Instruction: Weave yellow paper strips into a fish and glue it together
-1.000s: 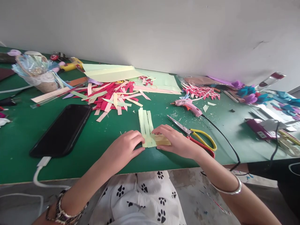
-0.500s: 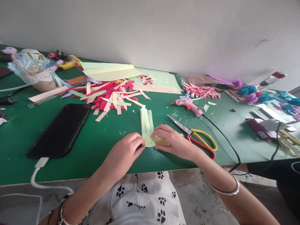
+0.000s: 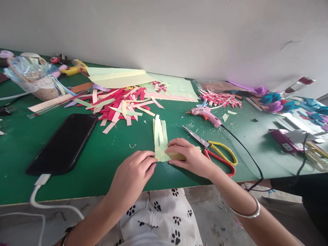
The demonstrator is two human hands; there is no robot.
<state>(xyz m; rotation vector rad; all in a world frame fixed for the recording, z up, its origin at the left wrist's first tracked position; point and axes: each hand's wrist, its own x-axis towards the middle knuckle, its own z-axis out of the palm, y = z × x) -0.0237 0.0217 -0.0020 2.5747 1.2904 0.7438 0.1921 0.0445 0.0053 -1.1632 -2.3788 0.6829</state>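
Observation:
Pale green paper strips stand side by side, pointing away from me on the table. Near their lower end, pale yellow paper strips cross them and run out to the right under my palm. My left hand has its fingertips closed at the left edge of this crossing, thumb tucked below. My right hand grips the yellow strips between fingers and thumb, its fingertips touching the right edge of the green ones. The fingers partly cover the crossing. Scissors with yellow and red handles lie beside my right hand.
A pink glue gun lies behind the scissors, its cord trailing right. Cut red, pink and green strips are heaped at the back. A black phone on a white cable lies left. Woven red-pink pieces sit at the back right.
My left hand has shifted slightly down and left, its fingers extended a little more at the strips' edge. My right hand stays nearly where it was.

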